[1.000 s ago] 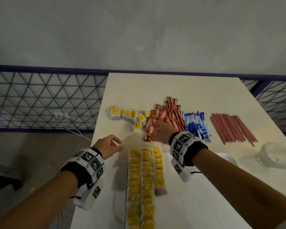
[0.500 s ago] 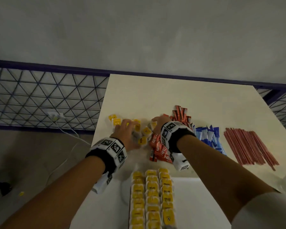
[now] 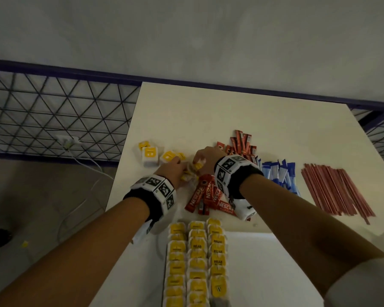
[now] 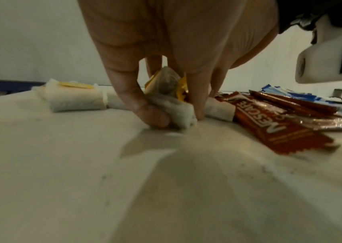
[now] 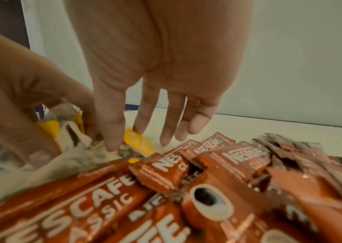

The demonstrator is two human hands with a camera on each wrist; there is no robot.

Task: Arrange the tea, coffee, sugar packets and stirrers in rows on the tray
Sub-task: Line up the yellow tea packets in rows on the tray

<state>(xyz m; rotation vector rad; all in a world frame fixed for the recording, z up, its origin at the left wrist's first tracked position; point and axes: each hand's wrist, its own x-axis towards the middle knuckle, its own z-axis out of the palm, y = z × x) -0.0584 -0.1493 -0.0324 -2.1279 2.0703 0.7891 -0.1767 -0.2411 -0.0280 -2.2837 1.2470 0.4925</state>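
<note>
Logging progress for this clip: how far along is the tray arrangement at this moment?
Done: three rows of tea bags lie on the tray. In hand: the left hand pinches loose tea bags on the table; the right hand reaches with straight fingers toward the same pile. Left: a few tea bags, the coffee sticks, blue sugar packets and red stirrers, all off the tray.

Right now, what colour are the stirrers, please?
Red; the stirrers show best in the head view.

Stirrers (image 3: 335,191) right of sugar packets (image 3: 279,173)
</note>
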